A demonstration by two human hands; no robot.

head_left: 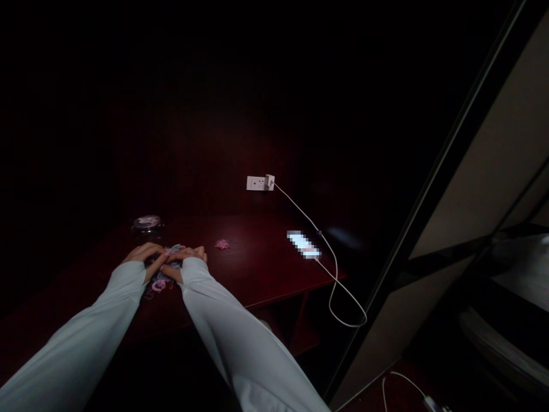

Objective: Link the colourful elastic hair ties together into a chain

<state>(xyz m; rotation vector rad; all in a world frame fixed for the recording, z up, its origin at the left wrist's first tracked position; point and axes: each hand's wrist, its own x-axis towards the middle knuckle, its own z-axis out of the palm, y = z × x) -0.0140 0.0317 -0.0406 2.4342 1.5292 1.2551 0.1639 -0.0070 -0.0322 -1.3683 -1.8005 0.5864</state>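
Observation:
A pile of small pink, purple and green bands [159, 284] lies on the dark red table [257, 280]. My left hand [146, 254] rests against the pile's left side, fingers apart and bent over it. On the right side, my right hand [186, 256] touches the same pile, its fingers spread and curved. The thumbs come close together over the bands. To the right of my hands sits a small separate heap of pink bands [222, 244]. Behind my left hand stands a round clear container [147, 223] with something pinkish at its top.
A lit phone [303, 245] lies at the table's right, its white cable [335, 263] looping over the edge from a charger [270, 182] in the wall socket [255, 183]. A tall dark-framed panel [467, 166] stands at the right.

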